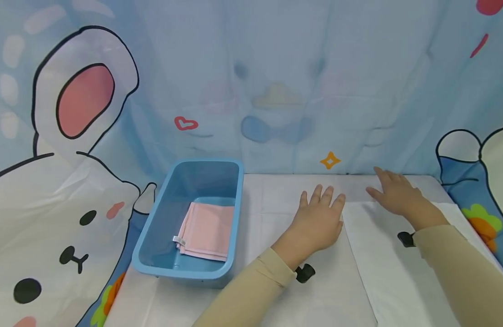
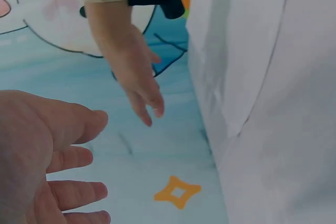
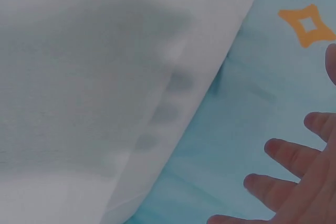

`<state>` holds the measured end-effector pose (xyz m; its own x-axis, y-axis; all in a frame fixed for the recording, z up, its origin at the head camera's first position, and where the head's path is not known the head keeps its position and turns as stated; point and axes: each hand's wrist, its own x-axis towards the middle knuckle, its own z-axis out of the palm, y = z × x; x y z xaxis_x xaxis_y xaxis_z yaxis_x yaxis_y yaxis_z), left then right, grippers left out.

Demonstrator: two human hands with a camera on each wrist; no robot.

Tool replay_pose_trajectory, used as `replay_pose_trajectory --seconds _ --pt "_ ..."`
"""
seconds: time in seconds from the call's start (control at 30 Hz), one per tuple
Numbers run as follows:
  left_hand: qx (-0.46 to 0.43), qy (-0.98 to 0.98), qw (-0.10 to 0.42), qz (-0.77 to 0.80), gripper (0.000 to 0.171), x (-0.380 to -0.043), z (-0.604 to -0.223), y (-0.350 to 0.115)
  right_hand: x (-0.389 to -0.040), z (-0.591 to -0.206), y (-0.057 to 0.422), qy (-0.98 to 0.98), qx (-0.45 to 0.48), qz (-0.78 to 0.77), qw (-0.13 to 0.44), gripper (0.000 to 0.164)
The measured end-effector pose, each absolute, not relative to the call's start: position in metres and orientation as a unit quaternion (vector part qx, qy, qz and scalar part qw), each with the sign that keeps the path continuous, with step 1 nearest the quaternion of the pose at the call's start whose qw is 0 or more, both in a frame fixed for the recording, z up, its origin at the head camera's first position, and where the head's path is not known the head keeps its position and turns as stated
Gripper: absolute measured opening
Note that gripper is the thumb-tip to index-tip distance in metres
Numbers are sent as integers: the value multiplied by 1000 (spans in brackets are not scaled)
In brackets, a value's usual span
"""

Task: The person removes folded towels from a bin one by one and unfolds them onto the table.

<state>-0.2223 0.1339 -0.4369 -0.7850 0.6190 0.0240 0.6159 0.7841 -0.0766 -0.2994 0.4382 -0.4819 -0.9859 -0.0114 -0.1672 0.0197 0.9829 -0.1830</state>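
My left hand [image 1: 316, 222] is spread over the white table covering, to the right of the blue bin, and holds nothing. Farther right, my right hand [image 1: 398, 193] reaches over the far end of a white sheet [image 1: 390, 254], its fingers extended and nothing in them. In the right wrist view the fingers [image 3: 294, 158] are spread apart, and a hand-shaped shadow falls on the white surface. Inside the blue plastic bin [image 1: 151, 236] lies a folded pink cloth [image 1: 210, 229] with a small white tag at its left edge.
A light blue printed curtain [image 1: 276, 54] hangs behind the table's back edge, with a bunny drawing [image 1: 112, 245] at left. The table covering [image 1: 267, 195] is white. Small black mounts [image 1: 305, 273] sit at both wrists.
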Motion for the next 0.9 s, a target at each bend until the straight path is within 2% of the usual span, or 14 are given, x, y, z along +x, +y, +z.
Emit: replay_pose_trajectory --seconds 0.27,0.43,0.6,0.9 --pt "-325 -944 51 -5 63 -217 -416 120 -298 -470 435 991 -43 -124 31 83" --pt "-312 -948 58 -36 63 -217 -405 104 -305 -460 422 988 -64 -140 26 80" --pt "-300 -948 93 -56 62 -215 -398 87 -309 -449 405 984 -76 -156 27 77" --pt "-271 -946 126 -126 62 -196 -381 42 -315 -444 375 977 -108 -181 6 74"
